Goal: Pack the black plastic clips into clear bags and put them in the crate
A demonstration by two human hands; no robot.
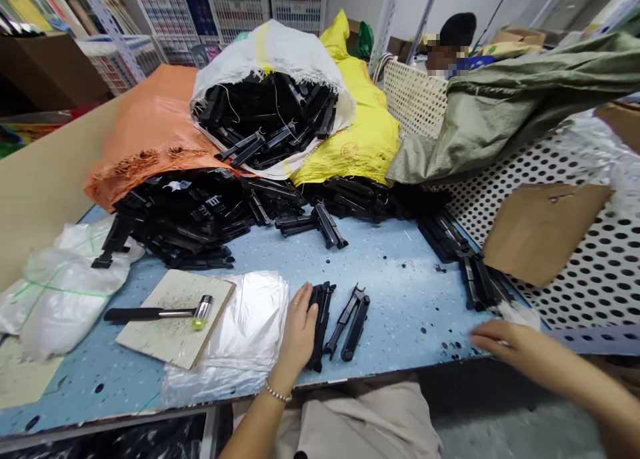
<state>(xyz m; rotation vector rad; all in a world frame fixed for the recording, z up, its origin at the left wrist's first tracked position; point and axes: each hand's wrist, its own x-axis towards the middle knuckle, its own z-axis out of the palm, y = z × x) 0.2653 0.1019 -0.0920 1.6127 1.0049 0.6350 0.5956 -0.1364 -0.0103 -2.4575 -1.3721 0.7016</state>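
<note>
My left hand (300,326) lies with its fingers stretched out along the left side of a few long black plastic parts (323,326), touching them near the table's front edge. Just right of these, two more black parts (356,322) lie side by side at a slant. My right hand (500,339), slightly blurred, hovers over the right front of the table, fingers extended and nothing visible in them. Close behind it are a crumpled clear plastic bag (523,316) and a row of black parts (475,279).
Orange (145,126), white (270,42) and yellow (360,119) sacks spill black parts at the back. A hammer (175,314) rests on a board (173,346) beside flat clear bags (250,319). A perforated white panel (565,239) bounds the right. Another person (450,42) is behind.
</note>
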